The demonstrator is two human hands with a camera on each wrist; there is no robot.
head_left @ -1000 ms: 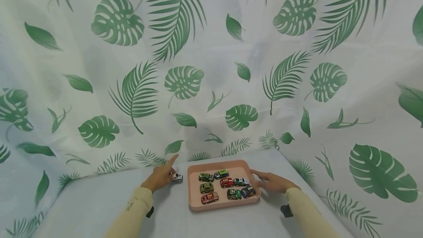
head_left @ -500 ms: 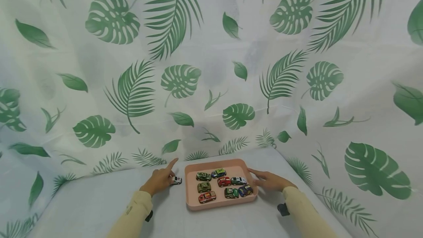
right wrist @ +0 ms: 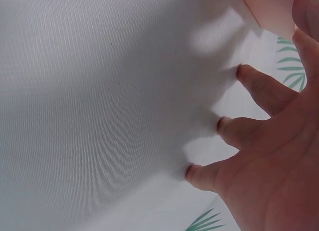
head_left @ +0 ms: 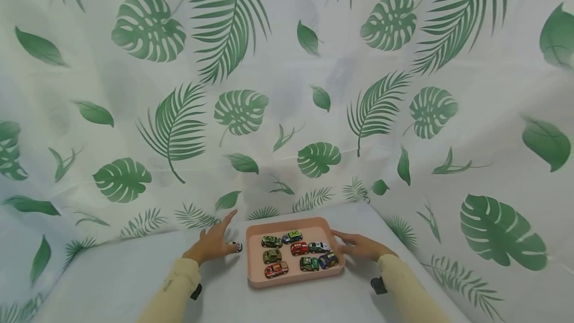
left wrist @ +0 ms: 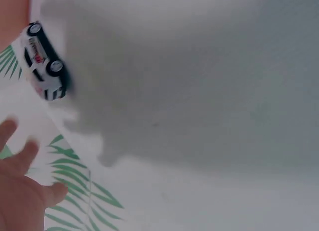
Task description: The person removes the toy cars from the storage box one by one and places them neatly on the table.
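A small white toy car [head_left: 237, 246] with black stripes stands on the table left of the tray, also seen as a white car [left wrist: 44, 64] in the left wrist view. My left hand [head_left: 211, 245] is right beside it, fingers spread and thumb close to the car. In the left wrist view the fingers [left wrist: 20, 161] are apart from the car. My right hand [head_left: 363, 247] touches the right side of the pink tray [head_left: 296, 279] with its fingers extended. In the right wrist view, three fingertips [right wrist: 199, 177] reach down to the table while thumb and index lie by the tray's corner [right wrist: 274, 11].
Inside the tray sit several toy cars, among them a red car [head_left: 299, 248], an army-green car [head_left: 272, 255], a blue car [head_left: 329, 260] and a red-orange pickup [head_left: 276, 269]. A leaf-print curtain [head_left: 278, 74] rises behind the white table [head_left: 112, 283].
My left hand has come off the white car: its fingers have lifted and spread, and the car stays on the table. My right hand stays at the tray. The head view shifts slightly.
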